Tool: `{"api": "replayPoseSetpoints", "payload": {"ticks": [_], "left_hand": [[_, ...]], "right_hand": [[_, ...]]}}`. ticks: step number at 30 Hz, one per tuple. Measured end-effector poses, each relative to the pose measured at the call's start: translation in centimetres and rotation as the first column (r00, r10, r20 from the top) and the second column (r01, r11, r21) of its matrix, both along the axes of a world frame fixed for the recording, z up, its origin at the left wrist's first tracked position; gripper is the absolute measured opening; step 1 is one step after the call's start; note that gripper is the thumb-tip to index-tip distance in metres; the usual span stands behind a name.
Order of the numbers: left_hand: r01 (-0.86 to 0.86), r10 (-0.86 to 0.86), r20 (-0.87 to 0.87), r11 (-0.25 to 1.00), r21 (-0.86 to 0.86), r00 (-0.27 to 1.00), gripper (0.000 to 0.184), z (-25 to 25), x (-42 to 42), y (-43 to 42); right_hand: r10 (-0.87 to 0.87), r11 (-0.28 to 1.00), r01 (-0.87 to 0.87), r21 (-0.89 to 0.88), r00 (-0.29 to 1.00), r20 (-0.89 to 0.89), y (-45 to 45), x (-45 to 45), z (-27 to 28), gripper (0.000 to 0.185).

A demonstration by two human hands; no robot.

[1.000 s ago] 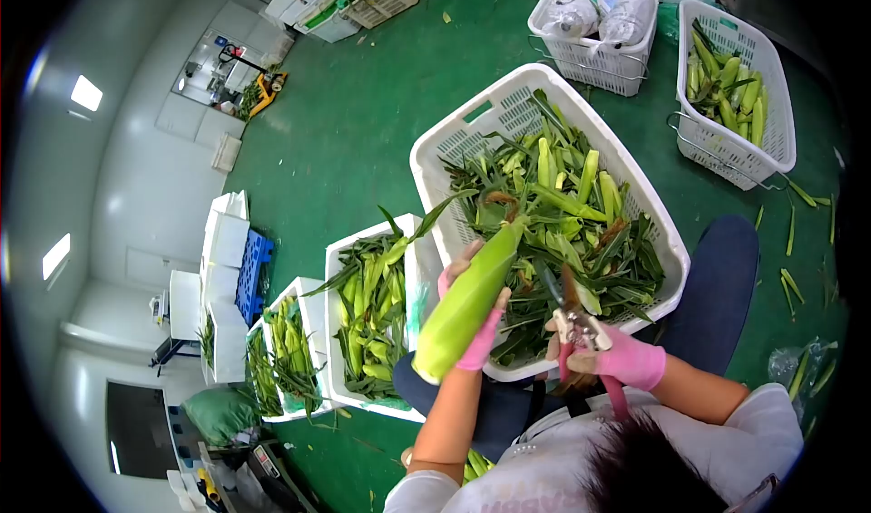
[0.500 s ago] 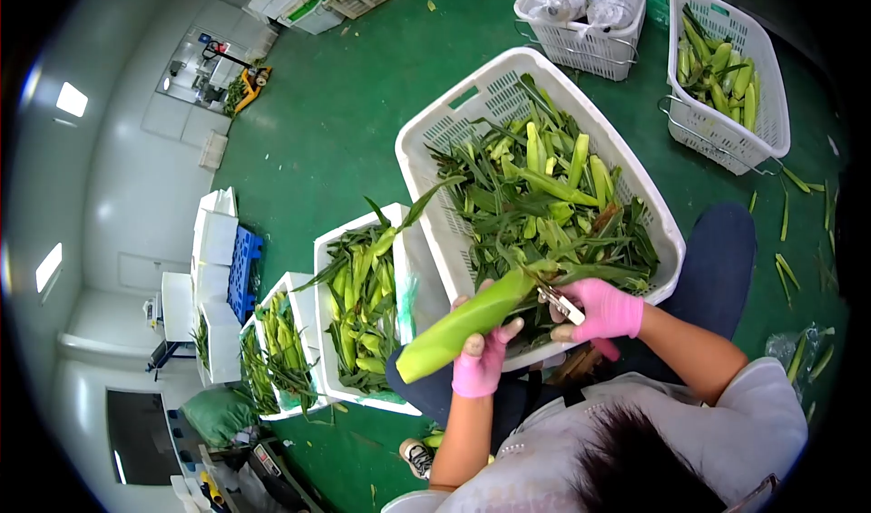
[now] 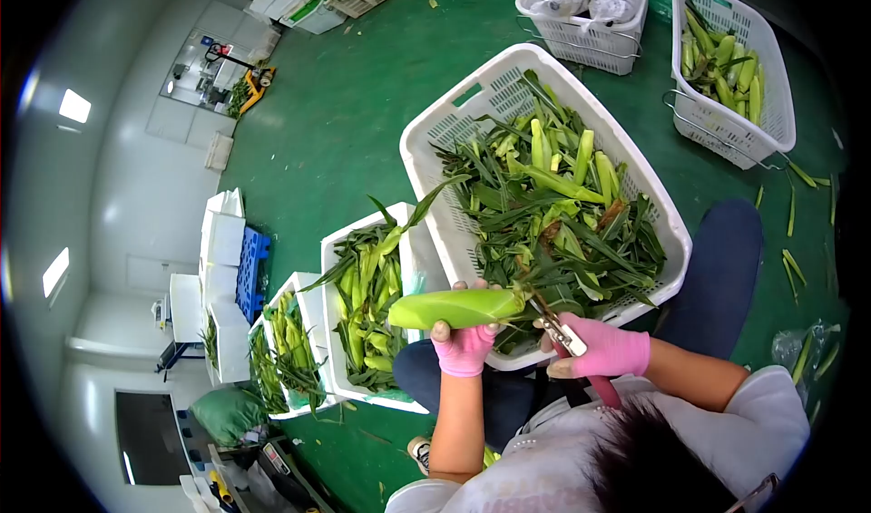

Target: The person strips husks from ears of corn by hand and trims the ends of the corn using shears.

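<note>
one corn ear (image 3: 445,309) lies gripped in left hand (image 3: 465,345); right hand (image 3: 601,346) clutches shears (image 3: 566,337).

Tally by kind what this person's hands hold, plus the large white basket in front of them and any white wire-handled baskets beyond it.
Ear of corn, in the left hand: 1
Cutting tool, in the right hand: 1
Large white basket: 1
White wire-handled baskets: 2
Total: 5
</note>
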State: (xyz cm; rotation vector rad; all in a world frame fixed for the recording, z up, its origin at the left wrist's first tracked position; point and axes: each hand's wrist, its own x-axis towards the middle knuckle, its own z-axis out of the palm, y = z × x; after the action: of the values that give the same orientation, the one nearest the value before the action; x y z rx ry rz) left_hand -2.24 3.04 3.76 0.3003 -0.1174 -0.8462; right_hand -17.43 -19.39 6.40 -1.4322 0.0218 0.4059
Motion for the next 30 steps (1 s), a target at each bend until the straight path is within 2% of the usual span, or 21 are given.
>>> {"api": "replayPoseSetpoints", "payload": {"ticks": [2,3,4,5,7,8,9,11,12,14,16,17,19,21,23,25,26,28,29,30], "left_hand": [[0.068,-0.068,0.011,0.997,0.040,0.998,0.067,0.0,0.2,0.2],[0.039,-0.039,0.000,0.998,0.058,0.999,0.068,0.0,0.0,0.4],[0.008,-0.008,-0.007,0.997,0.077,1.000,0.068,0.1,-0.1,0.6],[-0.023,0.023,-0.009,0.995,0.096,1.000,0.068,0.2,0.0,0.8],[-0.180,0.168,0.094,0.974,0.135,0.981,0.068,-0.2,0.2,0.9],[-0.257,0.236,0.145,0.955,0.147,0.961,0.068,-0.4,0.1,0.9],[-0.280,0.257,0.168,0.950,0.137,0.952,0.069,-0.4,0.1,1.0],[-0.321,0.293,0.210,0.940,0.115,0.933,0.069,-0.4,0.1,0.9],[-0.343,0.299,0.268,0.929,0.136,0.916,0.072,-0.4,0.0,0.7],[-0.389,0.304,0.378,0.905,0.174,0.874,0.076,-0.1,-0.4,0.1],[-0.352,0.247,0.440,0.919,0.175,0.863,0.080,0.4,-0.9,-0.5],[-0.342,0.226,0.470,0.923,0.177,0.853,0.082,0.6,-1.3,-0.6],[-0.423,0.313,0.422,0.885,0.195,0.851,0.078,1.0,-2.4,0.0],[-0.539,0.454,0.372,0.826,0.163,0.809,0.072,1.7,-2.9,1.2],[-0.727,0.664,0.332,0.677,0.115,0.670,0.064,2.8,-3.5,5.5],[-0.875,0.807,0.339,0.459,0.154,0.483,0.060,1.6,-5.4,12.7],[-0.904,0.864,0.281,0.364,0.224,0.418,0.057,-0.3,-7.3,17.3],[-0.892,0.964,0.139,0.148,0.426,0.226,0.049,-6.0,-13.6,25.1],[-0.830,0.993,0.063,0.047,0.555,0.099,0.044,-9.5,-17.7,28.6],[-0.730,0.999,0.042,-0.007,0.683,0.029,0.041,-14.9,-22.6,32.7]], "right_hand": [[0.013,0.996,-0.007,0.086,0.998,-0.060,-0.6,0.7,0.5,0.042],[0.019,0.988,-0.004,0.153,0.996,-0.091,-0.5,1.0,0.2,0.043],[-0.074,0.994,0.084,0.075,0.989,-0.126,-0.8,1.1,2.1,0.036],[-0.136,0.975,0.156,0.155,0.982,-0.133,-0.5,0.8,0.9,0.030],[-0.162,0.915,0.221,0.337,0.967,-0.194,-0.2,0.2,0.8,0.028],[-0.131,0.869,0.221,0.442,0.965,-0.225,-0.1,-0.1,1.2,0.029],[0.038,0.783,0.131,0.608,0.965,-0.258,-0.7,-0.4,1.9,0.036],[0.169,0.598,0.102,0.795,0.953,-0.250,0.2,-0.3,1.0,0.045],[0.215,0.611,0.071,0.789,0.943,-0.252,0.4,-0.2,1.1,0.051],[0.218,0.552,0.118,0.825,0.935,-0.280,0.9,0.6,2.0,0.051],[0.196,0.486,0.135,0.863,0.946,-0.259,1.8,1.4,2.3,0.047],[0.175,0.504,0.121,0.855,0.955,-0.238,1.8,1.6,2.4,0.045],[0.163,0.544,0.072,0.836,0.968,-0.189,1.9,2.5,2.7,0.041],[0.104,0.628,0.204,0.751,0.934,-0.341,2.6,2.6,2.2,0.037],[0.045,0.714,0.302,0.632,0.881,-0.472,3.4,2.1,1.3,0.032],[-0.062,0.755,0.349,0.556,0.881,-0.469,3.7,1.3,-1.0,0.040],[-0.072,0.766,0.352,0.538,0.878,-0.472,3.4,0.9,-1.7,0.045],[-0.110,0.797,0.360,0.486,0.876,-0.469,3.2,-0.1,-3.4,0.053],[-0.141,0.810,0.372,0.453,0.874,-0.465,3.3,-0.8,-4.5,0.056],[-0.106,0.835,0.341,0.433,0.870,-0.482,3.2,-1.4,-5.2,0.054]]}}
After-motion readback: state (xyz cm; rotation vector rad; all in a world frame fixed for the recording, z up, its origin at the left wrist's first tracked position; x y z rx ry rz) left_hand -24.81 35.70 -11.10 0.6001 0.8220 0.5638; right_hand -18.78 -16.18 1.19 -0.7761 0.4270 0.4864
